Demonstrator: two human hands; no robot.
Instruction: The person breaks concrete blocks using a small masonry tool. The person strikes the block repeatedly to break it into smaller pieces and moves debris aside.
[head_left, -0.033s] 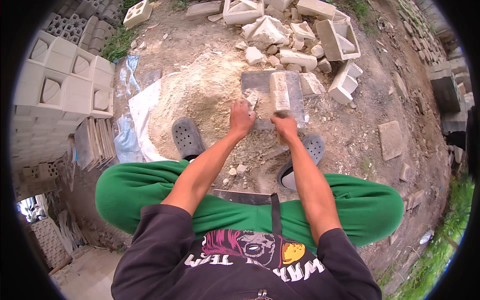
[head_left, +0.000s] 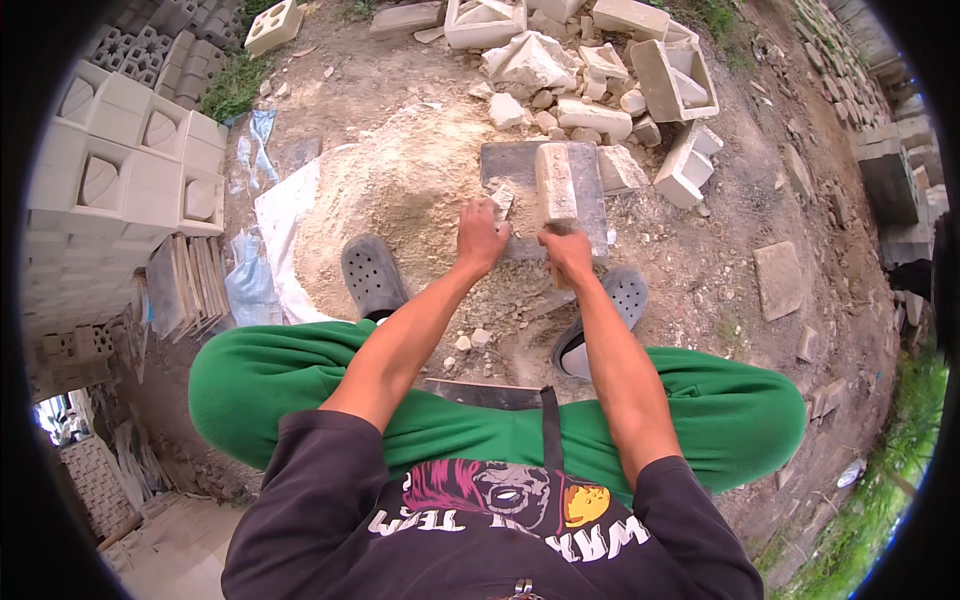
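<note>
Both hands at the slab's near edge.
My right hand [head_left: 567, 252] grips a block [head_left: 556, 185], handle hidden; left hand [head_left: 482, 237] fingers pinch a chip [head_left: 502, 198] on the slab [head_left: 520, 165].

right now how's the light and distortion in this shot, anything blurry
Head view: soft, even daylight, no hard shadows or glare. Strong fisheye bending, with a black rim around the picture and the stacked pale blocks curving at the left. The centre is sharp: left hand, right hand and the grey slab read clearly; detail smears only near the rim.
</note>
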